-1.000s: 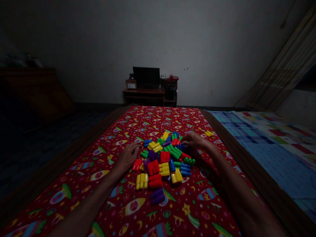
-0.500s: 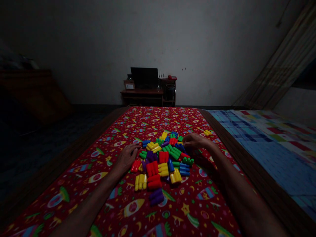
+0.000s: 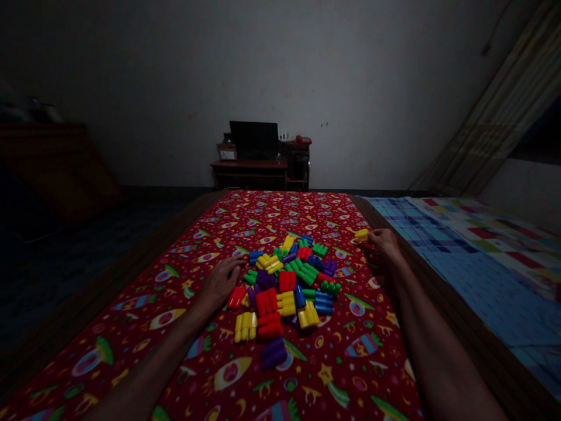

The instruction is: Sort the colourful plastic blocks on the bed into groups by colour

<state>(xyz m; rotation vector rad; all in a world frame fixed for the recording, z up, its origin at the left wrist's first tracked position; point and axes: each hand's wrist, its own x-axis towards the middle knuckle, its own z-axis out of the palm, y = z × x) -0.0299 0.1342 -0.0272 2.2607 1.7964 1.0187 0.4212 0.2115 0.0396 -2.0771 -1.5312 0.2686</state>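
A pile of toy building blocks in red, yellow, green, blue and purple lies on a red patterned sheet [image 3: 245, 374]. My left hand [image 3: 222, 279] rests on the sheet at the pile's left edge, fingers loosely outstretched and holding nothing. Closest to it are a blue block [image 3: 256, 256] and a red block [image 3: 236, 297]. Away to the right of the pile, the fingers of my right hand [image 3: 384, 242] are closed at the near end of a yellow block [image 3: 362, 235]. Their tips are partly hidden and dim.
A brown border [image 3: 394, 245] runs along the sheet's right side, with blue checked bedding [image 3: 421, 263] beyond it. Against the far wall stands a low desk [image 3: 249, 165] with a black monitor [image 3: 255, 138]. A wooden cabinet [image 3: 52, 169] is at the left.
My right hand has moved right, from the pile's right edge to the separate yellow block. A purple block at that edge is now uncovered. My left hand stays nearly in place.
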